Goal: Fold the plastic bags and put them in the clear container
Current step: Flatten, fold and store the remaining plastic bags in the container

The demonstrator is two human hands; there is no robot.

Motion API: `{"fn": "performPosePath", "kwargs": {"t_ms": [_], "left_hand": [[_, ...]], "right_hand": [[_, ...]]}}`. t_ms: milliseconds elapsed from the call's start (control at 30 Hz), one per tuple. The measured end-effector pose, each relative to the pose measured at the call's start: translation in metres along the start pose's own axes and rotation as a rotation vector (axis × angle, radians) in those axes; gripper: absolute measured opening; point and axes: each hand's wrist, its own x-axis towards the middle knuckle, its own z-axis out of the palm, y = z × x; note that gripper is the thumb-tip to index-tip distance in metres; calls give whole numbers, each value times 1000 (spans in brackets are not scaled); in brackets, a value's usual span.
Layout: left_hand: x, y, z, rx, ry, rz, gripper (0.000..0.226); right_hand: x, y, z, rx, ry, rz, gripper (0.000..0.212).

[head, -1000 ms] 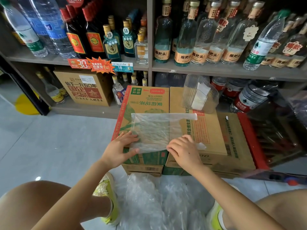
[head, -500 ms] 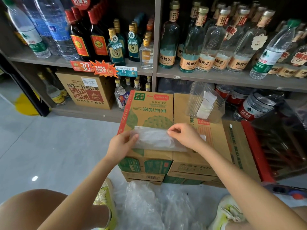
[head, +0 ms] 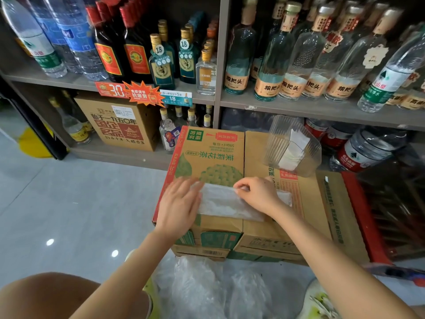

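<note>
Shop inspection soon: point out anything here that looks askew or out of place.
The clear container looks tilted rather than upright at the back of the cardboard boxes. Loose crumpled plastic bags lie heaped on the floor in front of the boxes. Nothing looks spilled or damaged.

Bag [head: 226, 203]: thin, crinkled, cloudy plastic. Boxes [head: 213, 155]: matt printed cardboard. Container [head: 292, 146]: clear ribbed plastic. Floor [head: 69, 203]: glossy tile.

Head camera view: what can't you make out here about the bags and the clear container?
Head view: folded plastic bag, left end under the flat left hand, another part under the right hand.
Head view: clear container, ribbed wall blurs its white contents; no bag count.
Head view: loose bag pile, cut off by the bottom edge.
</note>
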Motion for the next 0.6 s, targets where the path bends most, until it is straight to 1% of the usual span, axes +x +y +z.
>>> {"fn": "performPosePath", "kwargs": {"t_ms": [67, 133, 200, 300, 400, 433, 500, 533, 600], "left_hand": [[0, 5, 6, -1, -132, 63, 43], [2, 9, 11, 7, -248, 51, 48], [4, 11, 15, 0, -326, 16, 54], [4, 9, 21, 14, -370, -9, 65], [0, 7, 25, 41, -382, -9, 70], [-1, 6, 26, 52, -397, -7, 72], [-1, 6, 27, 68, -418, -3, 73], [-1, 6, 27, 80, -424, 0, 74], [-2, 5, 27, 97, -430, 9, 75]], "right_hand": [[0, -1, 1, -8, 7, -1, 22], [-1, -1, 1, -22, 17, -6, 23], [-2, -1, 1, -34, 23, -9, 23], [-1, -2, 0, -30, 12, -6, 23], [-3, 2, -3, -12, -16, 29, 22], [-6, 3, -6, -8, 11, 49, 23], [-14, 5, -11, -88, 142, 59, 28], [-18, 2, -11, -160, 201, 40, 32], [-27, -10, -3, -229, 235, -55, 39]]}}
